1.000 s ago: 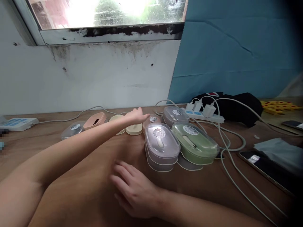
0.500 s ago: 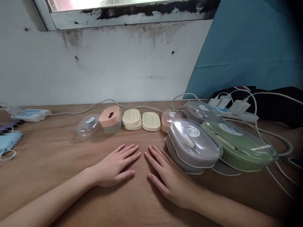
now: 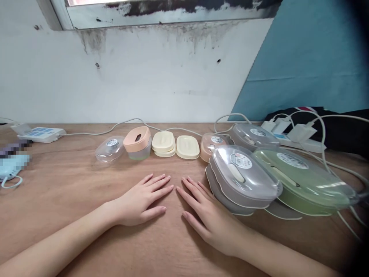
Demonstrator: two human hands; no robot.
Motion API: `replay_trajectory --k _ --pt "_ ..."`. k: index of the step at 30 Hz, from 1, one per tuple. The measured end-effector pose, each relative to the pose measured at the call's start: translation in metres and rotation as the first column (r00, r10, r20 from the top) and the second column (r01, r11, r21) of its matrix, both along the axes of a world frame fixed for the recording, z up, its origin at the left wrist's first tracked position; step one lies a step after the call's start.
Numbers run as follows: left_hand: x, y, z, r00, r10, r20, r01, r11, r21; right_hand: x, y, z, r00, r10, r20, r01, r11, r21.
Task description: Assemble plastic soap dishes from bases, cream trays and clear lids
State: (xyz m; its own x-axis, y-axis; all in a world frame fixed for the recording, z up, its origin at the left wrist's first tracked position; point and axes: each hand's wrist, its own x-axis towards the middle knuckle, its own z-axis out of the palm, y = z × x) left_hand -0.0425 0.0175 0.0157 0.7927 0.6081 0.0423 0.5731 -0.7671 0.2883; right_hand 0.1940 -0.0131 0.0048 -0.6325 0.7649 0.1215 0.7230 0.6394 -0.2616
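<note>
My left hand [image 3: 142, 200] lies flat and open on the wooden table [image 3: 72, 192], holding nothing. Beside it my right hand [image 3: 207, 215] also lies flat with fingers spread, its fingertips nearly meeting the left's. Just right of my right hand stands a grey lidded oval box [image 3: 243, 179], with a larger green lidded box [image 3: 302, 181] beyond it. Along the back runs a row: a small clear lid [image 3: 110, 149], a pink-lidded box [image 3: 137, 143], stacked cream lids [image 3: 163, 143], another cream lid [image 3: 188, 147], a small pink box [image 3: 210, 144] and a grey box [image 3: 250, 135].
A white power strip [image 3: 291, 138] with chargers and loose white cables lies at the back right, before a dark cloth [image 3: 340, 130]. Another white strip [image 3: 40, 134] sits at the far left. A pale blue item [image 3: 11, 169] lies at the left edge. A white wall stands behind.
My left hand drew back from the row of boxes and came down flat beside my right hand. The view shifted left and lower; over the last half second both hands stayed put.
</note>
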Motion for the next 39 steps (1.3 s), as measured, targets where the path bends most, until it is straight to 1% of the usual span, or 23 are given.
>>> replay_trajectory --k 4,6,7,8,9,11,12,13,14,16,20,23,25,26,29,32,34,36,39 --pt "0.001 -0.001 0.000 0.999 -0.003 -0.035 0.003 1.000 -0.002 0.000 0.000 0.000 1.000 0.001 -0.026 -0.001 1.000 0.013" --pt "0.001 -0.001 -0.001 1.000 -0.016 -0.019 0.017 1.000 0.012 0.000 0.000 0.000 1.000 0.002 -0.030 -0.001 1.000 0.016" --pt "0.001 0.001 -0.003 1.000 -0.009 0.014 0.009 0.999 0.033 0.000 0.000 0.000 1.000 0.003 -0.029 -0.002 1.000 0.017" --pt "0.001 0.002 -0.004 0.997 0.027 0.072 -0.032 0.997 0.065 -0.001 0.000 0.000 1.000 0.001 -0.028 -0.001 1.000 0.020" --pt "0.001 0.005 -0.006 0.984 0.094 0.154 -0.111 0.988 0.104 -0.001 0.000 0.000 1.000 -0.004 -0.027 0.004 1.000 0.023" --pt "0.000 0.013 -0.009 0.913 0.243 0.328 -0.309 0.936 0.167 -0.002 -0.001 -0.001 0.999 -0.018 -0.033 0.019 0.999 0.029" --pt "0.000 0.018 -0.010 0.878 0.288 0.383 -0.381 0.905 0.192 -0.002 -0.001 -0.001 0.999 -0.024 -0.040 0.026 0.999 0.031" --pt "0.002 0.023 -0.010 0.863 0.305 0.404 -0.414 0.884 0.216 -0.002 -0.002 -0.001 0.998 -0.029 -0.047 0.031 0.999 0.032" --pt "0.004 0.029 -0.011 0.871 0.293 0.394 -0.406 0.881 0.242 -0.002 -0.002 0.000 0.998 -0.031 -0.053 0.032 0.999 0.032" --pt "0.015 0.040 -0.010 0.914 0.221 0.340 -0.324 0.903 0.284 -0.003 -0.003 0.001 0.998 -0.027 -0.054 0.029 0.999 0.028" --pt "0.057 0.065 -0.010 0.958 0.104 0.266 -0.185 0.936 0.301 -0.004 -0.003 0.004 0.998 -0.023 -0.056 0.024 0.999 0.026" --pt "0.088 0.081 -0.011 0.961 0.101 0.256 -0.176 0.941 0.290 -0.004 -0.003 0.003 0.996 -0.033 -0.080 0.036 0.999 0.036" --pt "0.097 0.085 -0.011 0.957 0.121 0.263 -0.195 0.940 0.280 -0.003 -0.003 0.002 0.992 -0.038 -0.124 0.047 0.997 0.069" --pt "0.098 0.084 -0.011 0.954 0.132 0.271 -0.208 0.939 0.275 -0.003 -0.004 0.002 0.988 -0.030 -0.152 0.045 0.994 0.096" --pt "0.084 0.069 -0.009 0.937 0.167 0.308 -0.253 0.931 0.263 -0.001 -0.004 0.002 0.972 0.024 -0.232 0.021 0.982 0.190" --pt "0.058 0.042 -0.007 0.919 0.199 0.341 -0.291 0.925 0.245 0.001 -0.004 0.000 0.960 0.040 -0.277 0.027 0.972 0.233" --pt "0.040 0.026 -0.005 0.910 0.205 0.361 -0.297 0.929 0.221 0.001 -0.003 -0.003 0.961 0.021 -0.274 0.045 0.972 0.230" --pt "0.027 0.016 -0.003 0.903 0.219 0.370 -0.304 0.934 0.186 0.001 -0.002 -0.007 0.968 -0.011 -0.251 0.067 0.974 0.216" --pt "0.018 0.013 -0.002 0.910 0.244 0.336 -0.293 0.951 0.102 0.001 -0.001 -0.013 0.978 -0.067 -0.199 0.103 0.979 0.176"
